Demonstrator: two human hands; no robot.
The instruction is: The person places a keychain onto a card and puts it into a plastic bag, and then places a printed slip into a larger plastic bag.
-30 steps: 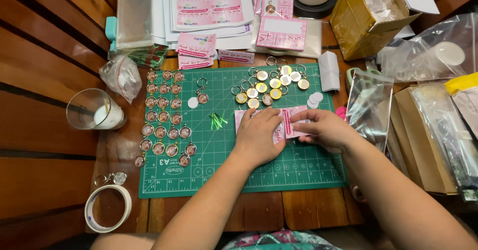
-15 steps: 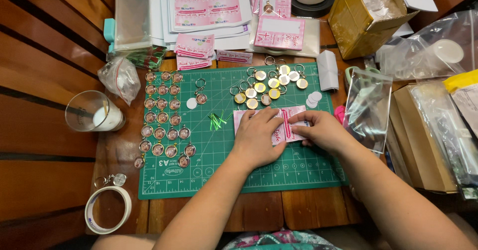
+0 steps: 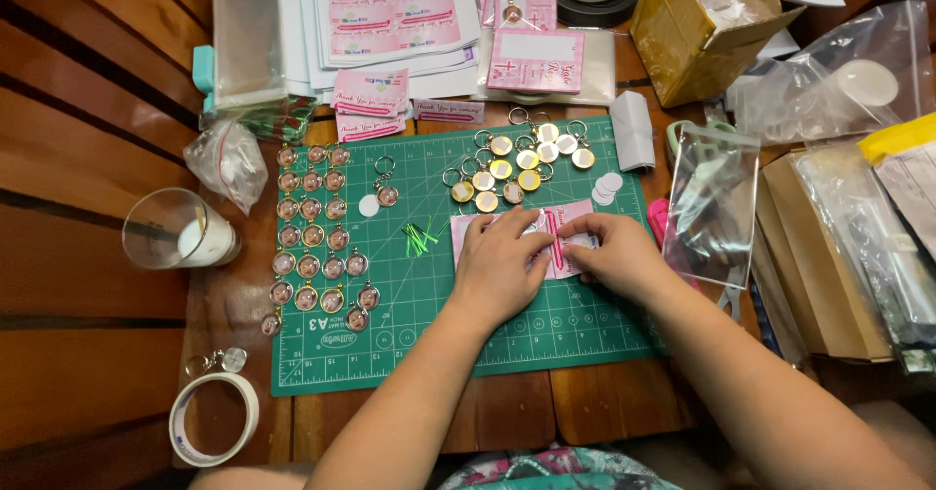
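A pink printed card (image 3: 568,219) lies flat on the green cutting mat (image 3: 419,324). My left hand (image 3: 499,266) presses on its left part, fingers bent over a small shiny piece. My right hand (image 3: 614,254) pinches the card's right part with thumb and fingers. Most of the card is hidden under both hands. Gold round keychains (image 3: 517,163) lie in a cluster just beyond the hands. Short green ties (image 3: 419,238) lie to the left of my left hand.
Rows of round photo keychains (image 3: 317,236) line the mat's left side. A glass with a candle (image 3: 178,230), a tape roll (image 3: 213,418), sticker sheets (image 3: 390,7), a cardboard box (image 3: 697,27) and clear bags (image 3: 714,202) ring the mat.
Both hands stay on the pink card with only small finger shifts. The camera view has drifted slightly.
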